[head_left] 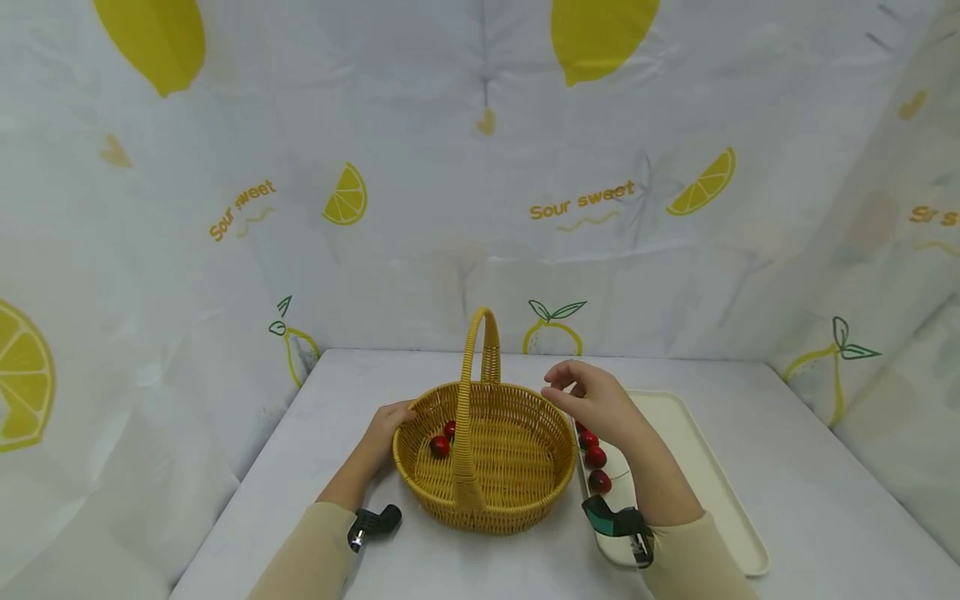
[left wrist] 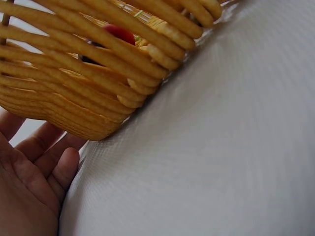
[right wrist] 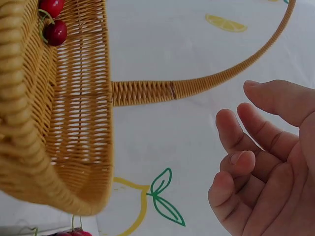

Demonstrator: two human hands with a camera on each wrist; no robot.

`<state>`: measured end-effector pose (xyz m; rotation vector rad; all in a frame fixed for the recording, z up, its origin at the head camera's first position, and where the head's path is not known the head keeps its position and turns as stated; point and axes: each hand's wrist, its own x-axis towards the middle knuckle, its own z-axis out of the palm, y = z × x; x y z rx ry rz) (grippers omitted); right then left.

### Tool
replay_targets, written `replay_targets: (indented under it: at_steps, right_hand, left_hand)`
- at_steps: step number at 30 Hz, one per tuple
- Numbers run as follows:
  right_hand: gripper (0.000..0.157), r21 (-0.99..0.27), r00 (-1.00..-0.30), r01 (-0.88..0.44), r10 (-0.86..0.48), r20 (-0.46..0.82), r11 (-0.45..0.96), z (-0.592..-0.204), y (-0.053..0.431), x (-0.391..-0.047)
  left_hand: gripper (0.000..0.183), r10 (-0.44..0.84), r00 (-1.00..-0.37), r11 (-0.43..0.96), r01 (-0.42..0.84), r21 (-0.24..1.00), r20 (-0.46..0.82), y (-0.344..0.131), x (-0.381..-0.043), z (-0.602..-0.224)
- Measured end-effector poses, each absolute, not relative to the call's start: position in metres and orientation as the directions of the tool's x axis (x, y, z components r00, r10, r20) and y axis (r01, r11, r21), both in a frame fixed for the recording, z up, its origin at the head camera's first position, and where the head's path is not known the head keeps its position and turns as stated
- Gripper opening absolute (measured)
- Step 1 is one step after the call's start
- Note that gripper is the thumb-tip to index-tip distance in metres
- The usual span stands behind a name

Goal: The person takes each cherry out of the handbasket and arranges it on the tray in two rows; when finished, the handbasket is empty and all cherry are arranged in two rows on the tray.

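Note:
A yellow-brown woven basket (head_left: 495, 518) with a tall arched handle (head_left: 463, 433) stands on the table. Two dark red cherries (head_left: 439, 447) lie inside its left part; the right wrist view shows the cherries (right wrist: 55, 32) with green stems. At the basket's left side my left hand (head_left: 387, 425) holds the rim, its fingers (left wrist: 42, 140) against the outer weave. Above the right rim hovers my right hand (head_left: 600, 404), fingers loosely bent and nothing between them. Several more cherries (head_left: 596, 457) lie along the left side of a cream tray (head_left: 693, 467), partly hidden by the basket and right hand.
The tray reaches to the right of the basket, under my right forearm. A white table (head_left: 817, 467) carries everything. Behind it hangs a white curtain (head_left: 435, 125) printed with lemons. Black cameras (head_left: 375, 523) sit on both wrists.

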<state>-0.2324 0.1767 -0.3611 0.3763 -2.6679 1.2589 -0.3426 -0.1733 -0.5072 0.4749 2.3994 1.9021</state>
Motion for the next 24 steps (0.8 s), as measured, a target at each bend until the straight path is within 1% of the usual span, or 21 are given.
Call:
replay_targets:
  at_steps: [2, 9, 16, 24]
  right_hand:
    - [0.027, -0.731, -0.949, -0.314, -0.171, 0.266, 0.606, -0.357, 0.168, -0.238]
    - [0.018, -0.735, -0.934, -0.358, -0.223, 0.28, 0.576, -0.352, 0.144, -0.256]
    - [0.023, -0.754, -0.924, -0.376, -0.282, 0.259, 0.539, -0.357, 0.124, -0.276]
    - [0.021, -0.782, -0.92, -0.367, -0.319, 0.226, 0.504, -0.362, 0.1, -0.3]
  left_hand:
    - [0.048, 0.262, -0.951, 0.198, 0.219, 0.955, 0.164, -0.174, -0.344, -0.508]
    - [0.048, 0.287, -0.941, 0.177, 0.235, 0.956, 0.178, -0.175, -0.347, -0.512]
    - [0.047, 0.299, -0.935, 0.154, 0.244, 0.957, 0.19, -0.178, -0.347, -0.513]
    - [0.046, 0.287, -0.94, 0.177, 0.24, 0.955, 0.183, -0.177, -0.349, -0.512]
